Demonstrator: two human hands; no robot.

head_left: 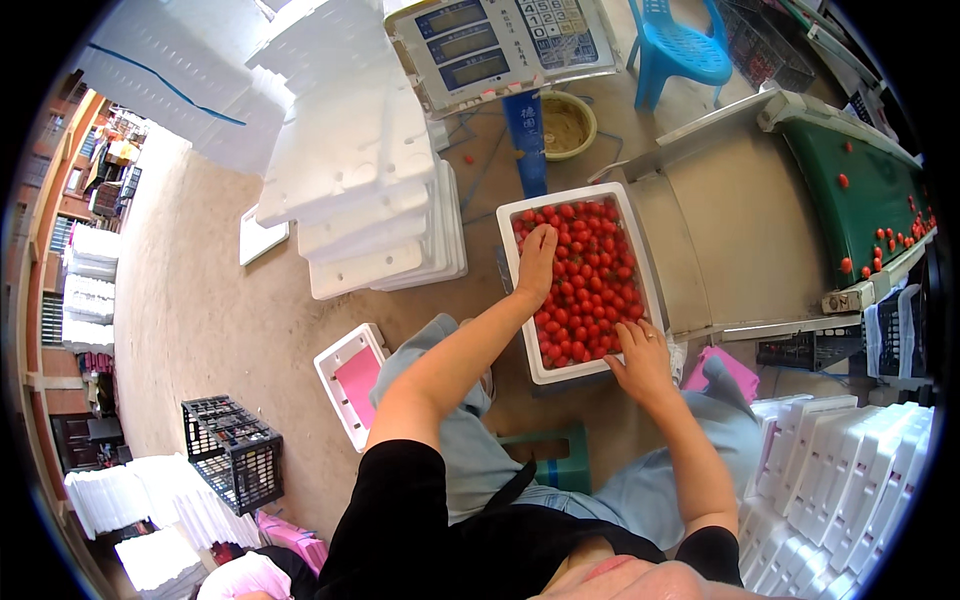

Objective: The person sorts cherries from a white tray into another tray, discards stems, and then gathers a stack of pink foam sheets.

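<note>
A white foam box (pixel 655 289) full of small red tomatoes (pixel 589 285) stands before me on the platform of a digital scale (pixel 480 52). My left hand (pixel 538 259) rests on the tomatoes near the box's upper left, fingertips down among them; whether it grips any is hidden. At the lower right corner, my right hand (pixel 641 356) lies over the rim with its fingertips at the tomatoes, and a ring shows on one finger. Whether its fingers hold a tomato I cannot tell.
Right of the box, a metal chute (pixel 735 232) adjoins a green conveyor belt (pixel 847 195) with scattered tomatoes. Stacked white foam lids (pixel 352 187) stand to the left. White foam boxes (pixel 840 465) are piled at lower right. A blue plastic chair (pixel 679 56) and a yellowish basin (pixel 566 127) are beyond.
</note>
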